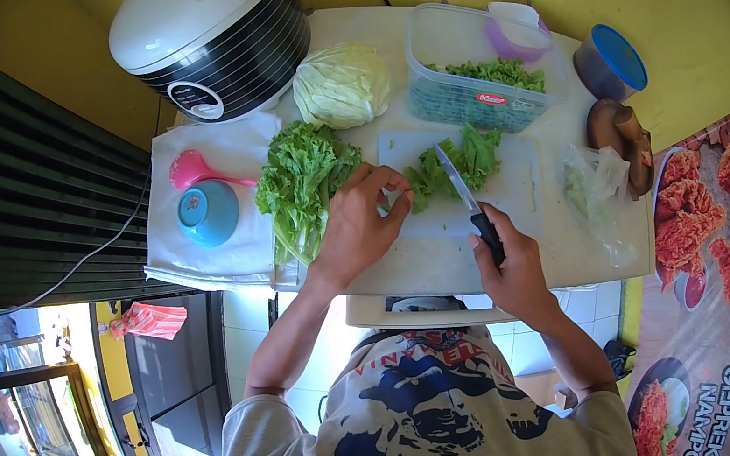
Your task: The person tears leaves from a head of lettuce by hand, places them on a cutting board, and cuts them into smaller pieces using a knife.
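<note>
My right hand (514, 264) is wrapped round the black handle of a knife (458, 181), its blade pointing away from me over the cutting board (522, 171). Under and beside the blade lie cut green lettuce leaves (477, 155). My left hand (363, 225) is closed in a pinch, thumb and forefinger meeting at the left edge of a lettuce leaf (419, 190). Left of that hand rests a bunch of leafy lettuce (299, 167), its pale stems toward me and partly hidden by my wrist.
Behind the board stands a clear plastic container (484, 106) with cut greens and a purple cup (517, 33). A cabbage (342, 86) and a rice cooker (215, 47) are at the back left. A blue bowl (208, 215), pink ladle (191, 169), plastic bag (600, 193) and blue-lidded tub (610, 64) surround the work.
</note>
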Demonstrator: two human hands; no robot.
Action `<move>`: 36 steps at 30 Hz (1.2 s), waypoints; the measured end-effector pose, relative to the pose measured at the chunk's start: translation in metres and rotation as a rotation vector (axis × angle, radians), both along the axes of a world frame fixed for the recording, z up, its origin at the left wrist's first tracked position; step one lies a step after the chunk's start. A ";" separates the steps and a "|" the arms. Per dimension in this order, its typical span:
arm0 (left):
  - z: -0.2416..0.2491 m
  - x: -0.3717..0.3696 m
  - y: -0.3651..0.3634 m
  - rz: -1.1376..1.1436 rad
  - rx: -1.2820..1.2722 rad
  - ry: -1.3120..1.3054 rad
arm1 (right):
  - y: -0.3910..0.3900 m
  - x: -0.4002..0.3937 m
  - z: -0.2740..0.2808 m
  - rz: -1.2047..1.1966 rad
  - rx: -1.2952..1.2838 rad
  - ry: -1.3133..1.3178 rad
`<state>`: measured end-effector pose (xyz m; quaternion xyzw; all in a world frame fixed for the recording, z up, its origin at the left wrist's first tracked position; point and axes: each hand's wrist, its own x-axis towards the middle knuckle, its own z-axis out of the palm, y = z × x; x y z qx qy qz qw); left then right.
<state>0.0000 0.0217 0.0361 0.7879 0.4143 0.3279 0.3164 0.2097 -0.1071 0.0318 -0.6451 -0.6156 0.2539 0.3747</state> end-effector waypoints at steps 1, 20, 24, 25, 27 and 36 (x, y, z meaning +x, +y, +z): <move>0.003 0.000 0.001 -0.008 -0.018 -0.043 | 0.006 -0.001 -0.002 -0.014 0.004 0.066; 0.006 -0.028 0.004 0.107 -0.248 -0.179 | 0.080 -0.053 -0.015 0.034 -0.006 -0.013; 0.005 -0.020 0.003 0.036 -0.386 -0.287 | 0.077 -0.037 -0.012 -0.050 0.065 -0.025; 0.005 -0.018 0.003 0.017 -0.432 -0.325 | 0.076 -0.035 0.000 -0.036 0.066 0.014; 0.002 -0.015 0.004 -0.018 -0.496 -0.392 | 0.076 -0.034 -0.002 0.028 0.171 0.259; 0.001 -0.014 -0.002 0.089 -0.381 -0.200 | 0.079 -0.031 -0.007 0.131 -0.048 0.323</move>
